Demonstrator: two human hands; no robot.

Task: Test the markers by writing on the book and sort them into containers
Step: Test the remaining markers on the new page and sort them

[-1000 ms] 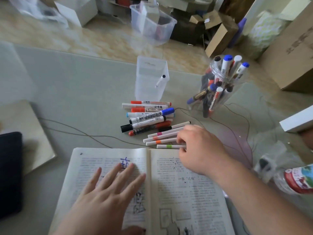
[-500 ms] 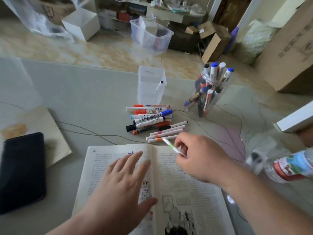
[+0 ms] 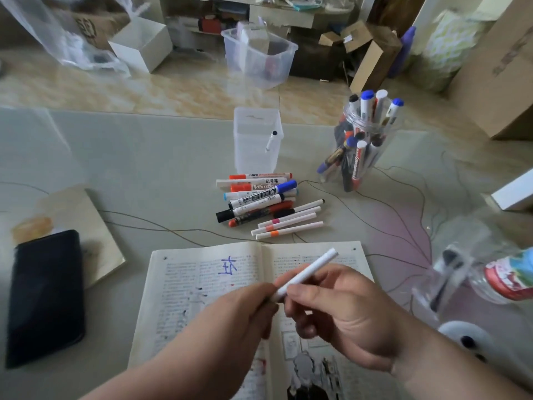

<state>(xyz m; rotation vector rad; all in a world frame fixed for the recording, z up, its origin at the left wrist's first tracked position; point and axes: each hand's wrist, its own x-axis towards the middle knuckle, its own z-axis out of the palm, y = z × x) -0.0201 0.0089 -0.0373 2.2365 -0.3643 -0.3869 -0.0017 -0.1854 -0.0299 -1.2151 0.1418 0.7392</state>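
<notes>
While being held over the book [image 3: 184,284],
Marker [image 3: 311,268]: slim, white, tilted.
Lower end: being pinched by left hand [image 3: 239,313].
Barrel: being gripped by right hand [image 3: 340,313].

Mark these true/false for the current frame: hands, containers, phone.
1. The left hand and the right hand both pinch the thin white marker over the open book. True.
2. The square clear container is empty. False: a lone marker stands inside.
3. The round jar holds many markers. True.
4. The black phone lies on the book. False: it lies left of it, apart.
</notes>
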